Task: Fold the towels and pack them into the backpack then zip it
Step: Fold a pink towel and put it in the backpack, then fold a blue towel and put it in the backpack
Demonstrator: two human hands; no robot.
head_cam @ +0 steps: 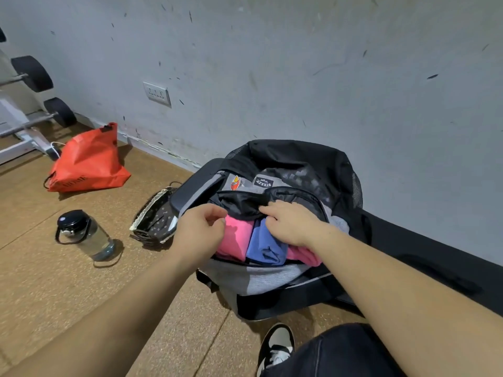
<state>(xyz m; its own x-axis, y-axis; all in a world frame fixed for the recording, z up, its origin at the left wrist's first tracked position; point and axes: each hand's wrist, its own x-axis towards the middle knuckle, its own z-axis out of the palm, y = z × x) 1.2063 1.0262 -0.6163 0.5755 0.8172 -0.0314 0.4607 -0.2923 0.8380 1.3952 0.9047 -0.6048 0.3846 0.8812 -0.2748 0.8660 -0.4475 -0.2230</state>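
Observation:
A grey and black backpack [261, 281] lies open on the floor against the wall. Inside it, side by side, are a folded pink towel [235, 240], a blue towel [265, 247] and another pink towel [304, 255]. The black top flap [239, 204] hangs over their far ends. My left hand [201, 229] has curled fingers that pinch the left end of that flap, beside the first pink towel. My right hand [291, 223] lies over the blue towel, with its fingers curled round the flap's edge.
A clear water bottle [85, 235] with a black lid and a dotted black pouch [153, 219] lie on the cork floor to the left. Farther left, an orange bag [87, 161] sits by barbells [32, 74]. My shoe [276, 346] and knee are at the bottom.

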